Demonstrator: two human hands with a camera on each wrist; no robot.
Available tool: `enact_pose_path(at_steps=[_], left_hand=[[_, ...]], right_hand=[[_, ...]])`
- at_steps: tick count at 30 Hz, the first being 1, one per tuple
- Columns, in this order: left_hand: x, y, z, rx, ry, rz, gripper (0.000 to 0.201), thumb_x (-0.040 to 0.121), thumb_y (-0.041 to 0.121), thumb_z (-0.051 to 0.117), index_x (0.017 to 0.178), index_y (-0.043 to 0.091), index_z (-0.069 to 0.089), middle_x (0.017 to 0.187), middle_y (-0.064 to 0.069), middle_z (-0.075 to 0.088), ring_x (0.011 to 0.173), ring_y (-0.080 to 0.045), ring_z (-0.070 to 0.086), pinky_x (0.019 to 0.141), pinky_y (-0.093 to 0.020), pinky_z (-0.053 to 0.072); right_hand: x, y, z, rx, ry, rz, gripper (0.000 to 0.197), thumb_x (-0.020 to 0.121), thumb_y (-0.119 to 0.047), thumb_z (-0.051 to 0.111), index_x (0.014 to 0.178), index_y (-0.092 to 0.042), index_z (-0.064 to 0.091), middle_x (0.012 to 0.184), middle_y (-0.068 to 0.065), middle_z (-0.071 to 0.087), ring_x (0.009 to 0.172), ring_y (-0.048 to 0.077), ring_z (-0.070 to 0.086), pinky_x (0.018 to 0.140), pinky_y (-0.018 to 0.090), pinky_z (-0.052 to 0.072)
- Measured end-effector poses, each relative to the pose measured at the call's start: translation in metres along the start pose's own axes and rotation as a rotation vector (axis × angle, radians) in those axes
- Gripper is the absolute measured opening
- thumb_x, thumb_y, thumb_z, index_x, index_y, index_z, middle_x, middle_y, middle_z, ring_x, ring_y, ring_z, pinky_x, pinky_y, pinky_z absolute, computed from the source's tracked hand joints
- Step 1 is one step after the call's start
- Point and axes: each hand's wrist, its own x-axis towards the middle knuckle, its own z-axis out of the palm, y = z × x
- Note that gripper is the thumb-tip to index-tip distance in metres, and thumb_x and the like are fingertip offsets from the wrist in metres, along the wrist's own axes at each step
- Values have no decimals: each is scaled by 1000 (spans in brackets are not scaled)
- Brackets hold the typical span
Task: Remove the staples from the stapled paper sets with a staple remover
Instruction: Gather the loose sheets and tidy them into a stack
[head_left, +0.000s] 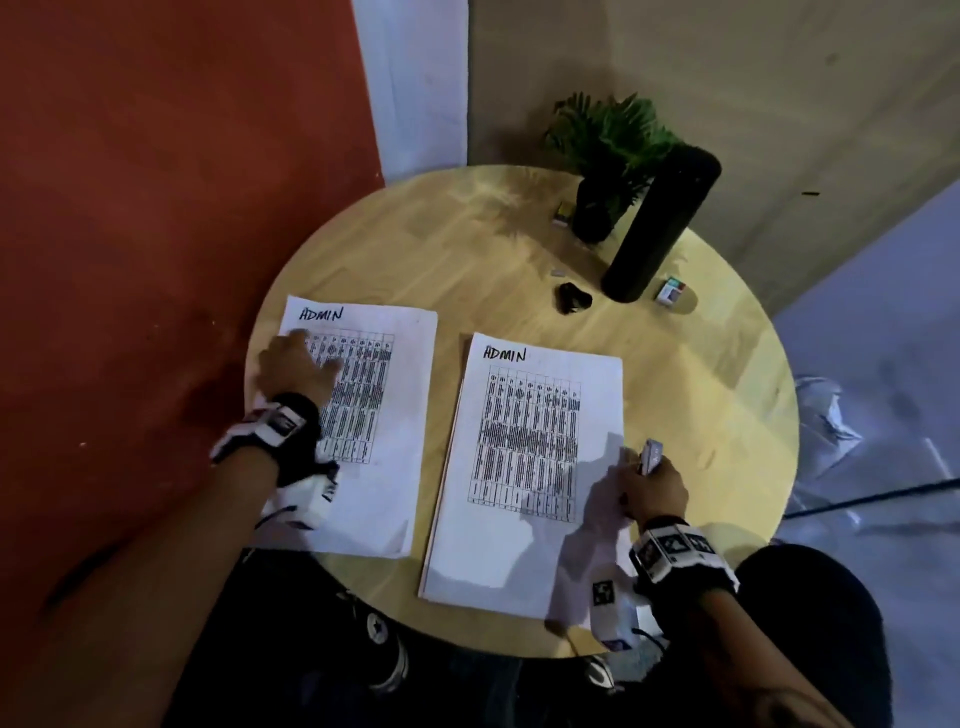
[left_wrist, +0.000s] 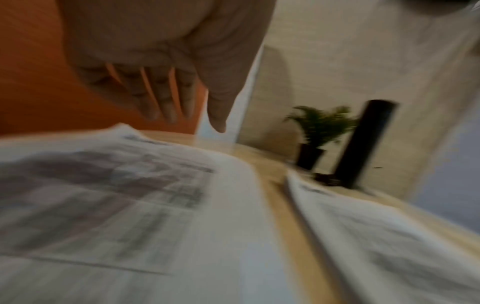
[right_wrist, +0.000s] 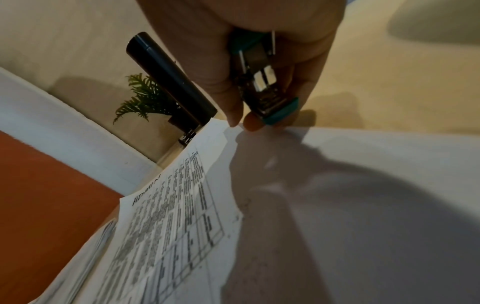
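Stapler half hidden in right hand

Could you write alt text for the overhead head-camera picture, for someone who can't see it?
Seen from above, a person's left hand rests open on one printed paper set headed ADMIN, while the right hand grips a small tool at the edge of a second set. Both lie on a round wooden table with a potted plant and a black cylinder behind.
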Motion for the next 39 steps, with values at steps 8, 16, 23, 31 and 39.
enact_pose_path(at_steps=[8, 16, 23, 31, 39], left_hand=[[-91, 114, 86, 1, -374, 129, 62, 88, 45, 59, 126, -3, 49, 130, -23, 52, 120, -37, 51, 97, -39, 44], [-83, 130, 87, -110, -585, -143, 73, 84, 46, 65, 133, -4, 44, 132, -20, 55, 115, -36, 57, 98, -39, 47], [-95, 138, 79, -372, -730, -237, 60, 89, 29, 63, 138, 2, 42, 146, -15, 41, 132, -31, 41, 102, -32, 38], [-127, 152, 41, -764, -662, 197, 54, 86, 5, 65, 136, 3, 45, 137, -14, 52, 127, -26, 49, 108, -41, 37], [-162, 169, -35, -1077, -458, 434, 14, 88, 7, 63, 101, 12, 58, 102, -3, 63, 91, -3, 61, 85, -13, 45]], right_hand=[[-2, 16, 19, -86, -45, -68, 41, 94, -39, 46, 110, -2, 54, 112, 24, 59, 101, 39, 57, 82, 38, 44], [-1, 17, 15, -102, -90, -75, 43, 97, -31, 43, 127, -2, 46, 124, 23, 52, 112, 38, 52, 91, 40, 42], [-3, 17, 15, -65, -109, -46, 41, 96, -26, 45, 129, -3, 44, 127, 22, 49, 114, 37, 51, 94, 41, 43], [1, 5, -14, 286, -156, -34, 12, 83, -9, 65, 81, -5, 53, 73, 15, 59, 73, 29, 60, 66, 36, 46], [-33, -69, -102, 867, 27, -427, 32, 83, 1, 63, 68, -18, 42, 61, 2, 43, 54, 10, 45, 55, 23, 40]])
